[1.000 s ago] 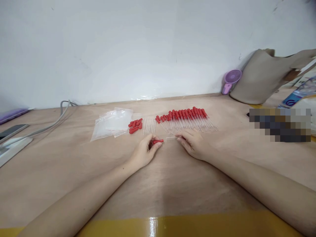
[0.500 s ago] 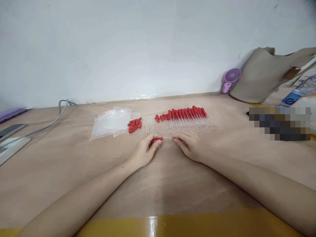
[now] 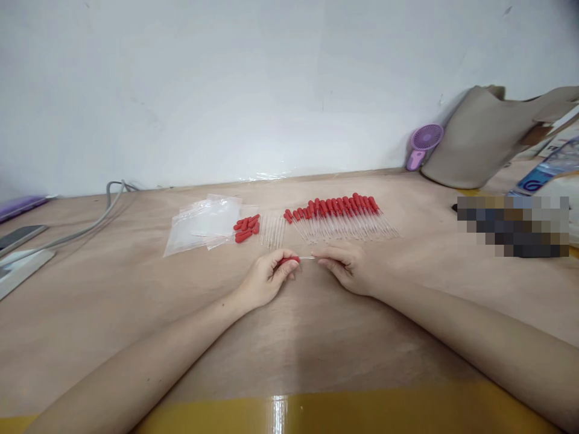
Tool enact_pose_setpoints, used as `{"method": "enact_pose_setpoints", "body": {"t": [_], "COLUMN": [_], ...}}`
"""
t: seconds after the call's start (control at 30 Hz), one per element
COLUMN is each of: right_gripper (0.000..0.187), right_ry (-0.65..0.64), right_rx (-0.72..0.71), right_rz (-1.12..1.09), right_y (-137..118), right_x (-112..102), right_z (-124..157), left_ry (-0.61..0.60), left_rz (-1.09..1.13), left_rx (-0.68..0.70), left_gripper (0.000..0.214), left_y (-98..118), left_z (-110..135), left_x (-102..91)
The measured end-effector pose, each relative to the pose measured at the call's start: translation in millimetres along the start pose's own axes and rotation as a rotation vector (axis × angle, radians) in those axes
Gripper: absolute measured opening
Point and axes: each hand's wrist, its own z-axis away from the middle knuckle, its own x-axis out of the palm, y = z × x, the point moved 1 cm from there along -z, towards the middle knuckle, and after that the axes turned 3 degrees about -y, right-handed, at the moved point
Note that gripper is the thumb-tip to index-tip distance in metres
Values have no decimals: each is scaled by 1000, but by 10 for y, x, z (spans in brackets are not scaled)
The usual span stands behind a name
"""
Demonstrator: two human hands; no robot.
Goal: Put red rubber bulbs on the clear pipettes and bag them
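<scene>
Between thumb and fingers, my left hand (image 3: 270, 278) pinches a red rubber bulb (image 3: 289, 260). A clear glass dropper tube (image 3: 307, 258) runs from the bulb's mouth to my right hand (image 3: 344, 266), whose fingertips are closed on its other end. The tube lies roughly level, just above the table. Beyond my hands is a row of droppers with red bulbs (image 3: 344, 208), tips toward me. To their left lie several bare glass tubes (image 3: 272, 230) and a small heap of loose red bulbs (image 3: 246, 227).
Clear plastic bags (image 3: 203, 224) lie left of the loose bulbs. A purple fan (image 3: 425, 143) and a beige bag (image 3: 470, 141) stand by the wall, with a bottle (image 3: 549, 169) at far right. A grey cable (image 3: 97, 223) and a phone (image 3: 20, 238) are at left.
Both hands have come slightly nearer to me with the bulb and tube. The bulb and tube stay in line, and the things on the table have not moved.
</scene>
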Motion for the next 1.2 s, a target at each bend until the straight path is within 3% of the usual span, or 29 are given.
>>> {"method": "enact_pose_setpoints", "body": {"t": [0.23, 0.47, 0.63, 0.83, 1.0, 1.2], "right_gripper": [23, 25, 20, 22, 22, 21], "right_ry": [-106, -56, 32, 43, 29, -47], "right_rx": [-91, -136, -95, -176, -192, -209], "right_rz": [37, 418, 408, 482, 449, 415], "right_y": [134, 11, 11, -14, -71, -92], "right_x": [-9, -17, -19, -27, -35, -26], "right_z": [3, 44, 13, -28, -34, -29], "left_ry": [-85, 11, 118, 196, 199, 123], "left_rz": [-37, -247, -392, -502, -430, -397], "left_rx": [2, -13, 132, 328, 321, 345], "left_gripper": [21, 22, 23, 16, 14, 14], "left_y": [33, 6, -14, 0, 23, 32], "left_z": [25, 23, -29, -42, 10, 26], "left_x": [10, 12, -77, -113, -57, -42]}}
